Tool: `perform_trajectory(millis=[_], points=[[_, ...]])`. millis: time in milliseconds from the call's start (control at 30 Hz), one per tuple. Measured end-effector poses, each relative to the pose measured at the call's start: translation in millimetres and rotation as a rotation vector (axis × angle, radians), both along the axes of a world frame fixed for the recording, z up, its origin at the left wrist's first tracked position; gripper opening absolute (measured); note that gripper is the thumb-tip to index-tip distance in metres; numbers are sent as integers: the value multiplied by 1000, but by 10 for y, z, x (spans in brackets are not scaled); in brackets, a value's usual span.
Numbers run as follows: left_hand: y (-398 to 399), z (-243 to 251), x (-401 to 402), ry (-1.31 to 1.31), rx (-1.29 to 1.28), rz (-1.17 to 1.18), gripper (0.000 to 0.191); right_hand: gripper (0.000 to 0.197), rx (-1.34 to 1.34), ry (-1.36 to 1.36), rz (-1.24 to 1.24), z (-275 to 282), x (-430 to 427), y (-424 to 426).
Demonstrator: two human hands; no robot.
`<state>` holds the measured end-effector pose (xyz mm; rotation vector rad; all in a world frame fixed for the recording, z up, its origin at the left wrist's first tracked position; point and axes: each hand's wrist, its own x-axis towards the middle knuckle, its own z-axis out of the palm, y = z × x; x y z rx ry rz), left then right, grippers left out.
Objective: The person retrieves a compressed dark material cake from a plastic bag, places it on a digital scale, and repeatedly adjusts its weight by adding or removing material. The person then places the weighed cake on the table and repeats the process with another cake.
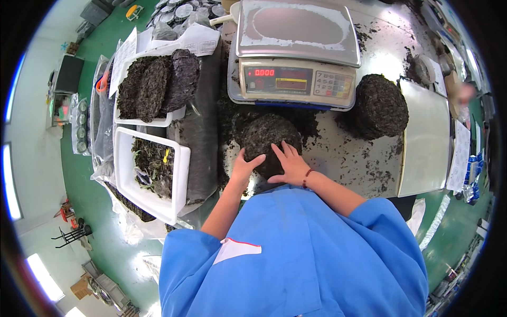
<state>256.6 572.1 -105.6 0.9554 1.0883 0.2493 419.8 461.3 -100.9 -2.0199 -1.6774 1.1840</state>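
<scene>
A round, dark stack of what looks like dried seaweed (273, 132) lies on the metal tabletop just before me. At its near left edge is my left hand (243, 168), thumb reaching over the top and fingers along the side. My right hand (291, 164), with a beaded bracelet at the wrist, rests on the near right part of the stack with fingers spread. Directly beyond it stands an electronic weighing scale (297, 79), its steel pan (299, 25) bare and its display lit at zero. To the right sits a taller round seaweed stack (381, 107).
On the left, a white tray (180, 186) holds dark scraps and a yellow piece. Behind it, folded seaweed sheets (158, 85) rest on another white container. A plastic-wrapped dark roll or bag (202, 146) stands beside them. A pale board (425, 138) lies right. Seaweed crumbs (362, 166) litter the tabletop.
</scene>
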Motion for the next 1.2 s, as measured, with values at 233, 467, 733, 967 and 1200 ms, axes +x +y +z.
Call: perform_trajectory(millis=[233,467,733,967,1200], points=[[-130,218,131,-494,-416,45,74,121,-68,195,-124,357,146,13],[12,139,22,-368,-285,280,41,36,-8,113,-159,1122,1042,176],[147,133,-379,-374,-195,462,45,27,582,857,-979,1521,1861,524],[122,183,-340,-420,-203,464,44,30,524,855,-1235,886,1677,513],[130,348,-154,-447,-222,432,43,41,-33,960,-784,610,847,74]])
